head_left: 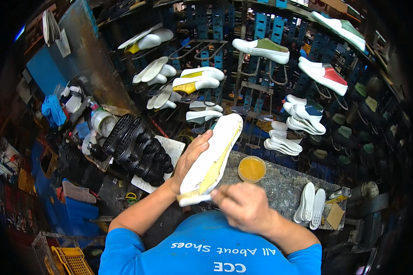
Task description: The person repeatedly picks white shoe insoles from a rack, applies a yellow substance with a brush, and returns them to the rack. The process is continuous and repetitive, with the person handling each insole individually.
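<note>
My left hand grips a white shoe from its left side, holding it tilted up in front of me. Its pale, flat side faces me, and a yellowish coating runs along the right part of it. Some of my left fingers are hidden behind the shoe. Close to the shoe's lower end, my right hand is closed on what looks like a brush with a pale, yellow-stained head. That hand is slightly blurred. A round tub of amber glue-like liquid stands on the bench just beyond it.
A pair of white soles lies at the right of the grey, stained bench. Black soles are piled at left, near yellow-handled scissors. Racks ahead hold white shoes with green and red uppers.
</note>
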